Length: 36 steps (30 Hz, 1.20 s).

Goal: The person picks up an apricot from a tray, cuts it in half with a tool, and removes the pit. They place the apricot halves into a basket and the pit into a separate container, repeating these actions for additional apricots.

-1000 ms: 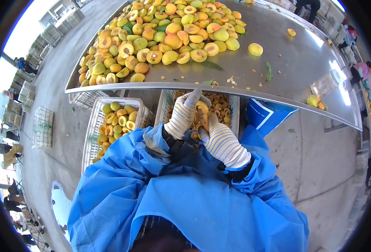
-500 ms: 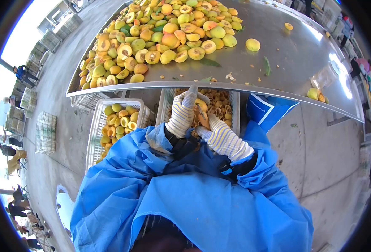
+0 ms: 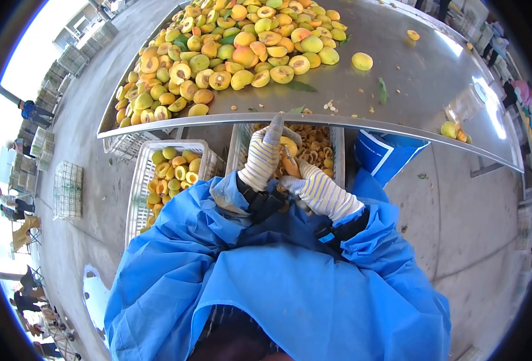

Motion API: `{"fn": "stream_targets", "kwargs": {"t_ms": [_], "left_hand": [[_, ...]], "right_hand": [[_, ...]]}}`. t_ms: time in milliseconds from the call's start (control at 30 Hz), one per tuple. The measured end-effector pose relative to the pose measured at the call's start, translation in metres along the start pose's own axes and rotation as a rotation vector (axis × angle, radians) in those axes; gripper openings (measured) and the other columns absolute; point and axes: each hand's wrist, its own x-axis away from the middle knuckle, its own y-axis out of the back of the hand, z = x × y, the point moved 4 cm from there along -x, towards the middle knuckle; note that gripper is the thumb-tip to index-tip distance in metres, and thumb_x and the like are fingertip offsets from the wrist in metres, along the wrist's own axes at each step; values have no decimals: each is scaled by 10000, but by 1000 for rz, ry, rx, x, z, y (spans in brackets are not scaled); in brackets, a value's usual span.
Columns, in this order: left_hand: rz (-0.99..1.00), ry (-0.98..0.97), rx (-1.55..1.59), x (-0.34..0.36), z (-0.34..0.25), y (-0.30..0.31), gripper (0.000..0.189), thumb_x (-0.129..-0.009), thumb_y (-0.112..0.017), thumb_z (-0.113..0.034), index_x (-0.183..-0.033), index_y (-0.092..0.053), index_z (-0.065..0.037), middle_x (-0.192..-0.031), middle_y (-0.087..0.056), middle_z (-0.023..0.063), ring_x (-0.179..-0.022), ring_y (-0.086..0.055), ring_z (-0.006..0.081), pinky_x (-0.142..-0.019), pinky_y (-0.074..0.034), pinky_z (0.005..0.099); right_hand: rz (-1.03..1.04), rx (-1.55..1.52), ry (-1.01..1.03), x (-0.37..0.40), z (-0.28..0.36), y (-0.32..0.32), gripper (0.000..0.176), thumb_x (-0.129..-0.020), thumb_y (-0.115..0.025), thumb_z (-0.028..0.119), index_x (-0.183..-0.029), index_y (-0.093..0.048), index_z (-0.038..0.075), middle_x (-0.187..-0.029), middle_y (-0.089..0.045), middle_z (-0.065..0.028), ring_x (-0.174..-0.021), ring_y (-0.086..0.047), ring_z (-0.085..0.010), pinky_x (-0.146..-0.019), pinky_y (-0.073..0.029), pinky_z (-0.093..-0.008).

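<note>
My left hand (image 3: 261, 157), in a striped knit glove, is closed around a yellow peach half (image 3: 289, 145), its thumb pointing up just below the table edge. My right hand (image 3: 325, 194), gloved alike, grips a pitting tool with an orange-brown handle (image 3: 289, 163) against the fruit. The tool's working end is hidden. Beneath both hands stands a crate (image 3: 338, 151) holding cut-out peach pits and scraps. To the left, a white crate (image 3: 135, 201) holds hollowed peach halves (image 3: 173, 171).
A metal table (image 3: 362, 99) spans the front, heaped with peach halves (image 3: 230, 54) on its left. Several loose fruit pieces, leaves and pits lie on it. A blue bag (image 3: 379, 157) hangs below its edge. Another crate (image 3: 68, 190) stands on the floor; people are at far left and right.
The right hand and the tool have shifted slightly at the fruit. The left hand still holds the peach half in nearly the same place.
</note>
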Motion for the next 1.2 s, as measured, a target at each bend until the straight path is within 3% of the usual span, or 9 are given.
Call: {"fn": "stream_targets", "kwargs": {"t_ms": [167,367,433,533,600,700,900,1000,1200], "left_hand": [[201,124,54,4,-14,-3,605,-915,-558,-574,-809,-675,10,-795,-675,122,-686,-630,152,-624,-514,263],[124,161,196,5,-12,-2,575,-895,-611,-550,-821,-673,17,-733,-668,131,-644,-635,168,-623,-524,276],[140,156,169,-2,-2,-1,563,-904,-608,-538,-815,-681,14,-734,-672,126,-655,-639,167,-626,-525,276],[216,234,52,-9,2,6,541,-918,-604,-512,-788,-696,5,-744,-682,114,-667,-639,163,-629,-518,268],[217,305,107,-5,9,7,545,-916,-604,-516,-772,-700,1,-734,-680,100,-669,-634,156,-622,-509,263],[82,88,-13,-7,5,5,574,-919,-588,-542,-750,-708,-7,-688,-673,75,-620,-615,136,-588,-484,259],[163,239,-150,-10,14,9,658,-920,-531,-608,-767,-706,7,-684,-670,90,-611,-614,142,-619,-496,255],[196,287,77,-8,16,8,653,-914,-541,-606,-825,-698,22,-731,-678,105,-656,-634,162,-659,-519,270],[209,284,298,5,-8,3,623,-904,-567,-593,-841,-681,16,-772,-679,112,-706,-650,176,-680,-532,283]], "right_hand": [[120,-340,-102,13,4,0,240,-919,-635,264,-1042,-517,95,-593,-438,40,-370,-374,-67,-337,-290,-234],[188,-622,-97,5,-11,-9,185,-934,-627,267,-985,-551,106,-635,-470,33,-398,-412,-72,-343,-302,-232],[-75,-73,181,-3,-12,-5,193,-934,-624,257,-1003,-557,90,-647,-493,21,-401,-429,-83,-346,-320,-244],[-174,228,196,-6,-6,-3,239,-925,-630,256,-1057,-548,74,-627,-505,5,-391,-441,-102,-350,-343,-261],[-128,94,2,3,-3,-9,259,-922,-634,266,-1074,-540,78,-607,-496,4,-382,-435,-103,-350,-343,-259],[116,-503,-126,1,-10,-11,255,-937,-609,299,-1044,-531,81,-594,-458,17,-364,-391,-85,-322,-300,-233],[-189,267,117,-10,-13,-6,202,-927,-632,312,-967,-505,161,-572,-386,52,-379,-366,-61,-334,-247,-221],[-40,-206,-91,0,-9,-9,195,-953,-608,275,-989,-513,108,-588,-427,34,-368,-375,-66,-318,-278,-213],[66,-468,-98,4,-3,-10,199,-952,-621,247,-1019,-515,93,-589,-429,24,-363,-383,-71,-306,-294,-203]]}}
